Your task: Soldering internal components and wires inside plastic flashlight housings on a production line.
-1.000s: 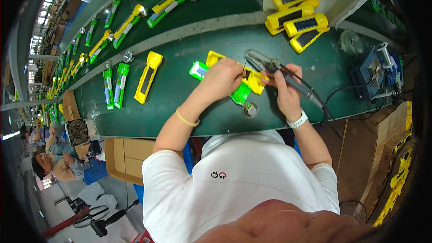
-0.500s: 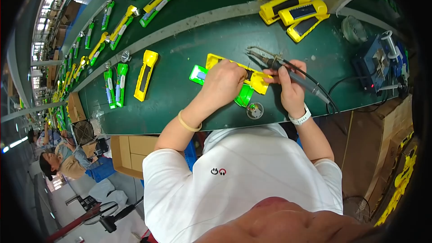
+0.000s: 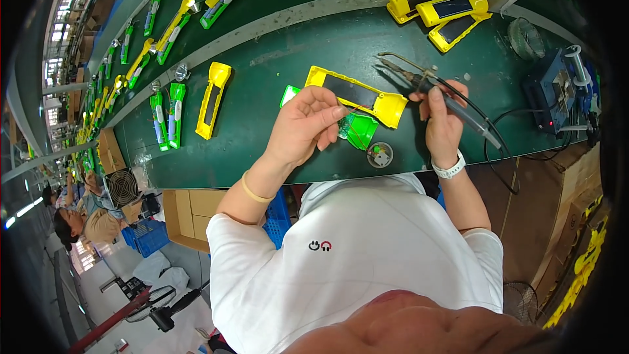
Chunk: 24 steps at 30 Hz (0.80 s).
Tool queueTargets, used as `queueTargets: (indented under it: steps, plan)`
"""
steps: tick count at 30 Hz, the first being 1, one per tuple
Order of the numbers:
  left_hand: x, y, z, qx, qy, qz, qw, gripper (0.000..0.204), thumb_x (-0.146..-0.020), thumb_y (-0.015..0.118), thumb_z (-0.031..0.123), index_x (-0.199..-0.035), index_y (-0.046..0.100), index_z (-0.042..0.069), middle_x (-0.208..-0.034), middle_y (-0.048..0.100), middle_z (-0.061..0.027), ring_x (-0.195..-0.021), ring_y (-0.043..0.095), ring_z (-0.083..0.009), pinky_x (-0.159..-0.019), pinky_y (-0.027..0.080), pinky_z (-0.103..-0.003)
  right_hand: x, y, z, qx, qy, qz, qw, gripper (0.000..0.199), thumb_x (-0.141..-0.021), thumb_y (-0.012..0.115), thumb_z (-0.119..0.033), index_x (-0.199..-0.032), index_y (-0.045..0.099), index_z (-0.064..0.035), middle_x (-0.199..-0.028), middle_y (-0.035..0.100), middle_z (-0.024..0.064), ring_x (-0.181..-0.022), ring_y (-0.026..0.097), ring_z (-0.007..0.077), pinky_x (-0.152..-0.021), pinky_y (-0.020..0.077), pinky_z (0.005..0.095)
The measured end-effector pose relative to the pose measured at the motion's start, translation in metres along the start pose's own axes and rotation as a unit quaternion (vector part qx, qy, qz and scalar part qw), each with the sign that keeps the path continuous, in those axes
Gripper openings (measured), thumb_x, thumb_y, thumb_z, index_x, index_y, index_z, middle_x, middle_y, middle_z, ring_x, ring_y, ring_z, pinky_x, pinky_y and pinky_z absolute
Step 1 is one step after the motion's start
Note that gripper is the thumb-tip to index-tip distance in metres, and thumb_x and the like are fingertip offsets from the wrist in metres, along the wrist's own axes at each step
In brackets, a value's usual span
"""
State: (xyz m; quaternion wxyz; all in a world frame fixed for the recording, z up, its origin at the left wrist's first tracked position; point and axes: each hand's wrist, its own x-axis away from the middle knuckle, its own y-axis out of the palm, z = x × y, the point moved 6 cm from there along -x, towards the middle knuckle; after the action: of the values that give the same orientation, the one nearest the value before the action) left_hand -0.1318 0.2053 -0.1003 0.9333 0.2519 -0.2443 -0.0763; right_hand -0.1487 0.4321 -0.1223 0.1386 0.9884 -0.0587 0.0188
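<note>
Gripping a soldering iron [image 3: 464, 115], the right hand [image 3: 445, 113] was closed around the grey handle, tip angled toward the table's [image 3: 275, 59] far edge. Left hand [image 3: 306, 123]: thumb and forefinger nearly together beside a thin wire [image 3: 349, 105], other fingers loosely bent; could not tell whether the wire was pinched. Yellow flashlight housing [image 3: 362, 96] lay hollow side up about midway between near and far edges, dark panel inside. Green casing [image 3: 362, 132] sat on its near side, partly hidden by the left hand; lamp head [image 3: 380, 155] close to the near edge. Blue soldering station [image 3: 540, 92] at the right end.

Risks, as judged: an inward turn of the right wrist could have scorched the housing or burned the left fingertips, if the tip was hot. A wire tug might have broken a joint. The iron's cable [image 3: 516, 172], looped past the near edge, could have snagged and jerked the tip.
</note>
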Motion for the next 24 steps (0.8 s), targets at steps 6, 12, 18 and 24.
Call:
queueTargets:
  steps: [6, 12, 18, 24]
  plan:
    - [-0.008, -0.009, 0.034, -0.510, 0.190, 0.042, 0.838, 0.007, -0.081, 0.061, 0.005, -0.088, 0.062, 0.004, -0.077, 0.058, -0.0046, -0.065, 0.052, -0.0099, -0.056, 0.041, -0.024, 0.010, 0.014, -0.012, -0.035, 0.043, 0.010, 0.998, 0.022, -0.088, 0.056, -0.011, -0.101, 0.039, -0.0077, -0.078, 0.054, 0.0056, -0.058, 0.052, 0.0091, -0.048, 0.0398, 0.0196]
    - [-0.029, -0.020, 0.042, -0.668, 0.280, -0.034, 0.688, 0.009, -0.073, 0.063, 0.007, -0.081, 0.064, 0.005, -0.076, 0.054, -0.0087, -0.078, 0.052, -0.0254, -0.069, 0.045, -0.035, 0.013, 0.051, 0.005, 0.031, 0.053, -0.051, 0.997, 0.026, -0.085, 0.060, -0.005, -0.098, 0.038, -0.0040, -0.078, 0.052, 0.0039, -0.059, 0.052, 0.0071, -0.052, 0.0438, 0.0197]
    - [-0.030, -0.022, 0.042, -0.689, 0.272, -0.066, 0.669, 0.011, -0.069, 0.063, 0.002, -0.080, 0.061, 0.004, -0.078, 0.051, -0.0087, -0.075, 0.052, -0.0252, -0.067, 0.045, -0.034, 0.015, 0.056, 0.022, 0.069, 0.046, -0.071, 0.994, 0.026, -0.084, 0.061, -0.007, -0.094, 0.038, -0.0029, -0.076, 0.052, 0.0030, -0.059, 0.051, 0.0054, -0.051, 0.0412, 0.0182]
    - [-0.036, -0.019, 0.042, -0.704, 0.223, -0.079, 0.669, 0.009, -0.069, 0.062, 0.000, -0.077, 0.059, 0.001, -0.082, 0.047, -0.0114, -0.074, 0.053, -0.0271, -0.066, 0.046, -0.035, 0.014, 0.061, 0.025, 0.116, 0.042, -0.082, 0.989, 0.025, -0.083, 0.063, -0.008, -0.092, 0.039, -0.0028, -0.072, 0.051, 0.0014, -0.059, 0.048, 0.0039, -0.050, 0.0380, 0.0178]
